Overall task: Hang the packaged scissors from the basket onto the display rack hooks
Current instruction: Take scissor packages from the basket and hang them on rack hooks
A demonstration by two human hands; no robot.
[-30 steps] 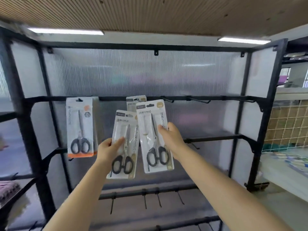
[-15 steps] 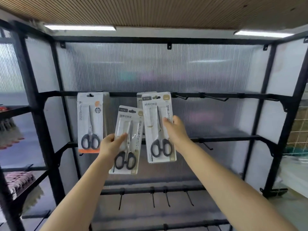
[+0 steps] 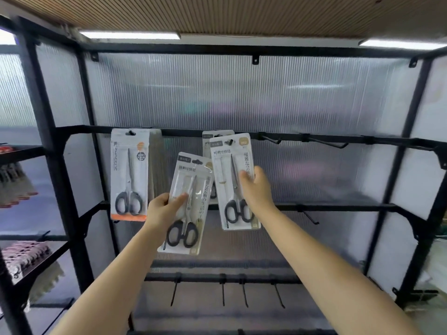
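My right hand [image 3: 255, 189] grips a white pack of black-handled scissors [image 3: 233, 180] by its right edge and holds its top hole at a hook on the rack's upper bar [image 3: 314, 139]. Another pack [image 3: 208, 139] hangs just behind it, mostly hidden. My left hand [image 3: 164, 209] holds a second, tilted pack of scissors [image 3: 187, 204] lower and to the left, thumb on its front. A stack of orange-edged scissor packs [image 3: 129, 175] hangs from a hook further left. The basket is out of view.
Bare hooks [image 3: 271, 140] [image 3: 326, 143] stick out of the upper bar to the right. More hooks hang from the middle bar [image 3: 310, 217] and the lower bar [image 3: 222, 288]. Black uprights [image 3: 48, 141] frame the rack; shelves with goods [image 3: 24, 255] stand left.
My right hand has raised its pack up to the hook on the upper bar. My left hand has kept its pack below. The view has shifted right and closer.
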